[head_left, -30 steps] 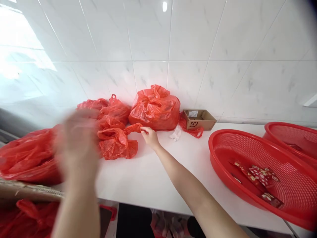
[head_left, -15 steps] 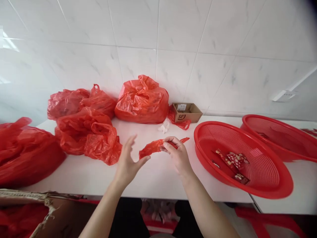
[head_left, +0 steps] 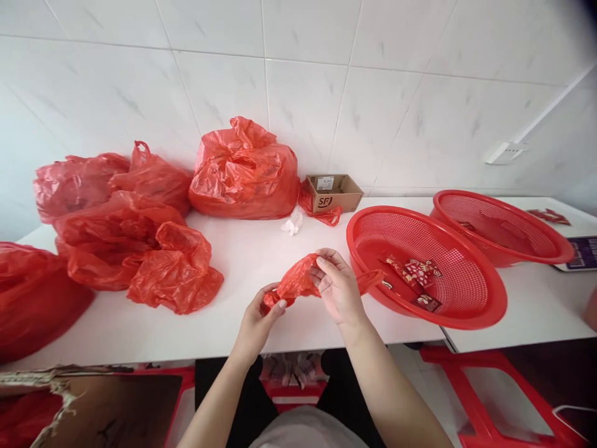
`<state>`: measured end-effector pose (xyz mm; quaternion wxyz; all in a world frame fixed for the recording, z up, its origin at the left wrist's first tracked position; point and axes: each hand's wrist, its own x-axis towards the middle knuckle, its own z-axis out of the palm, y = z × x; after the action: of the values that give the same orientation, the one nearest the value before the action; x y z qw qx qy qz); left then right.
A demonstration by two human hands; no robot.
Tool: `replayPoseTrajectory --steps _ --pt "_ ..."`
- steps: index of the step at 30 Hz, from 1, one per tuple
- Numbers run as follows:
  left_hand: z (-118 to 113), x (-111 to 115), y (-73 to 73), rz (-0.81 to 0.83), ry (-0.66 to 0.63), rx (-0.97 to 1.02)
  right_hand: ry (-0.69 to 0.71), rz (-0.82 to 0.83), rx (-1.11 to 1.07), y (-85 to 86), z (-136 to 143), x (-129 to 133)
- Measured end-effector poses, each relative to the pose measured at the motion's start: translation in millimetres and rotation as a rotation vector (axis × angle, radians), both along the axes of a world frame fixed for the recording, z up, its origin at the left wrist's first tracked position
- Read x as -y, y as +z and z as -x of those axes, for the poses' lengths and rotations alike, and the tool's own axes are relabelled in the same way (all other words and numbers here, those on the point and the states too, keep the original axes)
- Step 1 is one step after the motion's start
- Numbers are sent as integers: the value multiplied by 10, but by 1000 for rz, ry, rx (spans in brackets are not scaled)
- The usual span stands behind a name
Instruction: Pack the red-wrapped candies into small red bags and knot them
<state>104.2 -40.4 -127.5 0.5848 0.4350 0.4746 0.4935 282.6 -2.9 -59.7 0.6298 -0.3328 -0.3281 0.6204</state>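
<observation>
A thin red plastic bag (head_left: 298,279) is stretched between my two hands above the white table (head_left: 298,336). My left hand (head_left: 261,316) pinches its lower left end, thumb on top. Higher up and to the right, my right hand (head_left: 336,283) grips the bag's middle between thumb and fingers. A loose tail of the bag trails rightward past that hand, in front of a red perforated basket (head_left: 459,305). In this basket lie several small dark red printed packets (head_left: 422,274).
Filled red bags (head_left: 245,180) stand along the wall, with an opened one (head_left: 172,267) at left. A small cardboard box (head_left: 334,198) and crumpled white tissue (head_left: 293,221) sit behind my hands. A second basket (head_left: 504,227) is at right; a torn carton (head_left: 116,410) stands lower left.
My left hand has closed on the bag's left end after hovering open beside it. The bag is bunched differently, its tail now longer at right. The view has shifted right.
</observation>
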Motion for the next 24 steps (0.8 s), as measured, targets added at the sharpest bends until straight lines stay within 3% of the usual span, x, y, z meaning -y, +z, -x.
replayPoseTrajectory --steps 4,7,9,11,15,19,22,24 --pt "22 10 30 59 40 79 11 -45 266 -161 54 108" --pt "76 22 94 96 44 178 114 -53 504 -274 70 180" --pt "121 26 119 114 55 219 194 -64 579 -322 54 198" --pt "209 22 110 112 96 221 179 -60 587 -347 -5 183" --pt "543 8 -5 51 265 228 -79 -5 385 -356 -234 109" --pt "820 13 -120 11 420 152 -98 16 46 -313 -380 93" --pt "780 73 -90 -13 498 104 -174 50 -84 -233 -338 120" --pt "608 168 -2 -117 621 -20 -280 76 -135 -160 -245 148"
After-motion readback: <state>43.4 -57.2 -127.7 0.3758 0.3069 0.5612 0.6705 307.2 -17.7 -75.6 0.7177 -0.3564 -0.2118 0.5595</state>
